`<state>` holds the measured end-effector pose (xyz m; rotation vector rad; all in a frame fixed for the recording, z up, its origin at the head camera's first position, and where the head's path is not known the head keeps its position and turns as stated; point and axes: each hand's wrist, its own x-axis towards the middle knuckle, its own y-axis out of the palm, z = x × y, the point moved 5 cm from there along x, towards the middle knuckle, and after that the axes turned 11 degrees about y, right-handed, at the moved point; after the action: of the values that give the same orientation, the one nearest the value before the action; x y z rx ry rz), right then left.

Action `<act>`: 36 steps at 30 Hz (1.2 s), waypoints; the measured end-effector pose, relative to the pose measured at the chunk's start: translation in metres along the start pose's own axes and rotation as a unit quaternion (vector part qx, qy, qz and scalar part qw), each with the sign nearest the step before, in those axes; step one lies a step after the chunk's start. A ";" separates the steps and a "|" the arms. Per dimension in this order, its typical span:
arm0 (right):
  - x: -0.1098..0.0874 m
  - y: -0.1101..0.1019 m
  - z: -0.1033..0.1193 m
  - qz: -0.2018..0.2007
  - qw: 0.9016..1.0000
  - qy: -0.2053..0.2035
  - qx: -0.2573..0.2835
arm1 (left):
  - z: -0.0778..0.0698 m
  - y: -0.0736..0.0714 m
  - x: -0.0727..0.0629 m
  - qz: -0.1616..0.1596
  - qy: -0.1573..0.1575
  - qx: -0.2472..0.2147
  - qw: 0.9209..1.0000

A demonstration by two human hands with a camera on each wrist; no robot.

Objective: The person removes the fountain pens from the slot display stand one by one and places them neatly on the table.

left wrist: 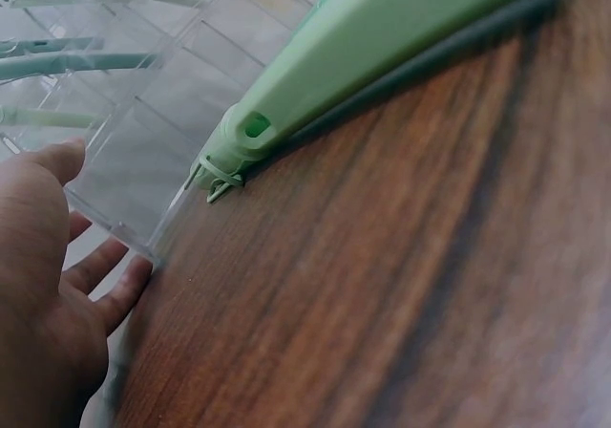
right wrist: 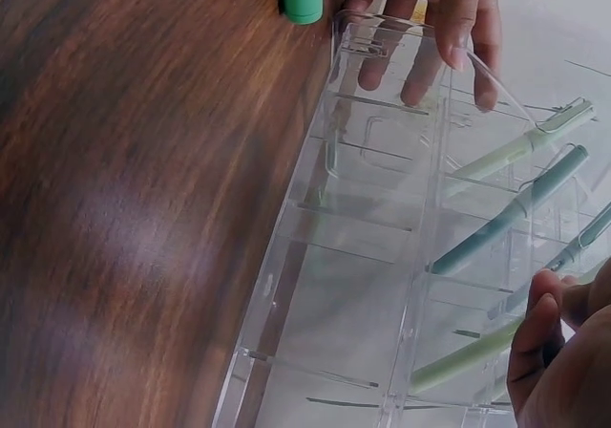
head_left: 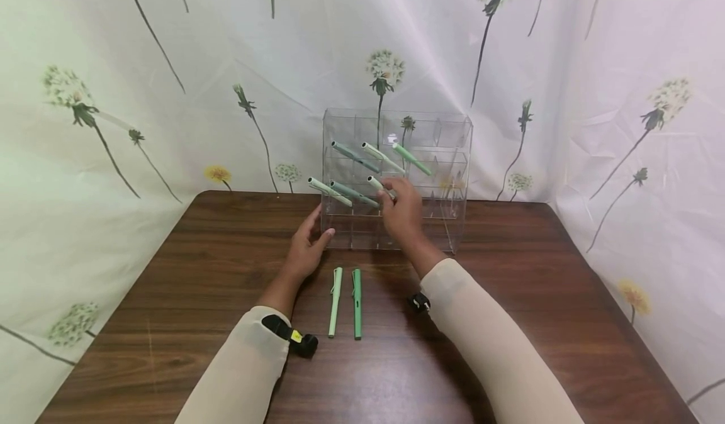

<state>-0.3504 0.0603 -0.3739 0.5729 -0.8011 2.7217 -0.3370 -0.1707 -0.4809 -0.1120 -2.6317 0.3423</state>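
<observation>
A clear plastic organizer [head_left: 362, 232] with tiered compartments stands on the wooden table. My right hand [head_left: 403, 211] pinches a pale green pen [head_left: 374, 182] between thumb and fingers; its lower end [right wrist: 463, 359] is inside a compartment of the lower pen row. To its left lean a blue-green pen [head_left: 354, 194] and another pale green pen [head_left: 328, 191]. My left hand [head_left: 307, 251] rests on the organizer's left side, fingers fairly straight along the side panel and thumb at the front edge. On the table lie a light green pen [head_left: 335, 302] and a darker green pen [head_left: 357, 304].
Higher in the organizer lean a blue-green pen [head_left: 355, 156], a whitish-green pen [head_left: 383, 158] and a bright green pen [head_left: 412, 159]. A flower-printed white cloth [head_left: 317, 53] hangs behind the table [head_left: 187, 285]. Straps with small black devices [head_left: 306, 345] sit at both wrists.
</observation>
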 end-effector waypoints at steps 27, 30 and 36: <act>-0.014 -0.022 0.023 -0.067 0.987 -0.138 0.043 | -0.002 0.000 0.001 -0.005 0.008 0.001 1.000; -0.018 -0.025 0.028 -0.077 0.981 -0.170 0.049 | -0.003 0.000 0.000 -0.007 0.006 0.004 1.000; -0.031 -0.030 0.037 -0.085 0.971 -0.212 0.067 | -0.003 0.001 -0.001 -0.007 -0.003 -0.004 1.000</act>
<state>-0.3015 0.0599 -0.3450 1.2228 -0.6215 2.5389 -0.3350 -0.1691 -0.4784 -0.0954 -2.6378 0.3285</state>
